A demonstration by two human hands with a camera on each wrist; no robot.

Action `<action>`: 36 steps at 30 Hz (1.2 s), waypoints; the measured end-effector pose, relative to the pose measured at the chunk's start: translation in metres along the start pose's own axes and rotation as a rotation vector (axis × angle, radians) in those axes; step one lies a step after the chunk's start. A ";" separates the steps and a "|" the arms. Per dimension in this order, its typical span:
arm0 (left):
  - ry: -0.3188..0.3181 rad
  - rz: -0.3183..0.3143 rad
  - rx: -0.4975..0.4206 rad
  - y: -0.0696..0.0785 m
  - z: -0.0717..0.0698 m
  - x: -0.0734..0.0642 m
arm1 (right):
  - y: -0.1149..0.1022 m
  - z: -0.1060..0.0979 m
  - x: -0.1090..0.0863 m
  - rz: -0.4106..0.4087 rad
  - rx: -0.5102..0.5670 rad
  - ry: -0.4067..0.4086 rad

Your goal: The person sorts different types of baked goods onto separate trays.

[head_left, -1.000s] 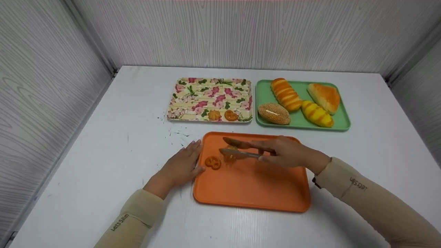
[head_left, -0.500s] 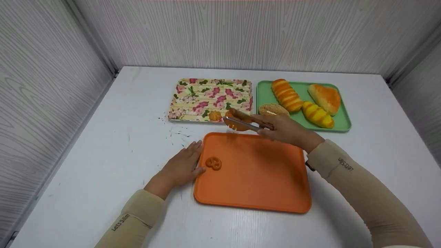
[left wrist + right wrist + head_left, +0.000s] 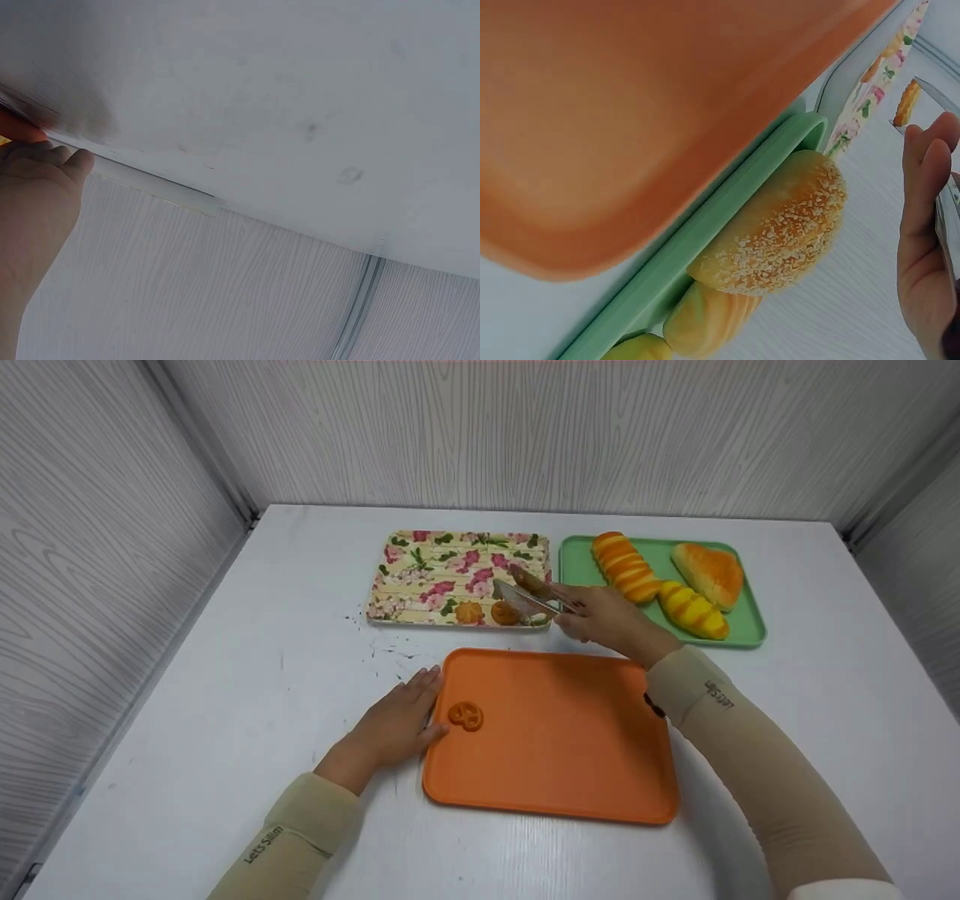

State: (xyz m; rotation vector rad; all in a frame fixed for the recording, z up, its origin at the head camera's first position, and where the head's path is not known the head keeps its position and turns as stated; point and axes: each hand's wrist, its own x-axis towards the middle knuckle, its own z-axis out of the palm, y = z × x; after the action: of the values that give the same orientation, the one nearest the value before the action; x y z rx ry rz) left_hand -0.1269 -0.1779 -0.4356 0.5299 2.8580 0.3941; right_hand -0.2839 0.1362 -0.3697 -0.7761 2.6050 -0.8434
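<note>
My right hand [image 3: 611, 619] grips metal tongs [image 3: 529, 594] by the handle, with their tips over the right part of the floral tray [image 3: 409, 577]. In the right wrist view a golden cookie [image 3: 907, 103] with a ridged edge sits between the tong tips; the tongs mostly hide it from the head camera. On the floral tray's near edge lie a flower-shaped cookie [image 3: 469, 613] and a pretzel-shaped cookie [image 3: 505, 613]. My left hand [image 3: 394, 724] rests with straight fingers along the left edge of the orange tray [image 3: 562, 750], which bears another pretzel-shaped cookie [image 3: 466, 716].
Right of the floral tray stands a green tray [image 3: 739, 631] with a striped roll [image 3: 625, 566], a yellow roll [image 3: 694, 610] and a triangular bread [image 3: 709, 574]. A seeded bun [image 3: 780, 232] there is hidden by my right hand from the head view. Wood-grain walls enclose the table.
The tongs have lifted a cookie off the orange tray and carried it away from me to above the floral tray. My left hand has stayed at the orange tray's edge.
</note>
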 end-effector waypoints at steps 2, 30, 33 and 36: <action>0.000 -0.003 0.002 0.000 0.000 0.000 | 0.001 0.002 0.003 0.021 -0.011 0.010; -0.006 -0.030 -0.002 0.003 -0.003 0.001 | 0.013 0.011 0.016 0.063 -0.115 0.024; -0.018 -0.043 0.001 0.003 -0.002 0.002 | 0.013 0.011 0.016 0.073 -0.105 0.033; -0.022 -0.049 0.000 0.003 -0.003 0.002 | 0.012 0.011 0.015 0.081 -0.083 0.035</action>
State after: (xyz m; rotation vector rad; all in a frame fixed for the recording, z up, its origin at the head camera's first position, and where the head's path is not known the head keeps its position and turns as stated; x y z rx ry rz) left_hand -0.1280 -0.1749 -0.4324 0.4607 2.8440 0.3779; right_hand -0.2961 0.1307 -0.3876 -0.6774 2.6980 -0.7363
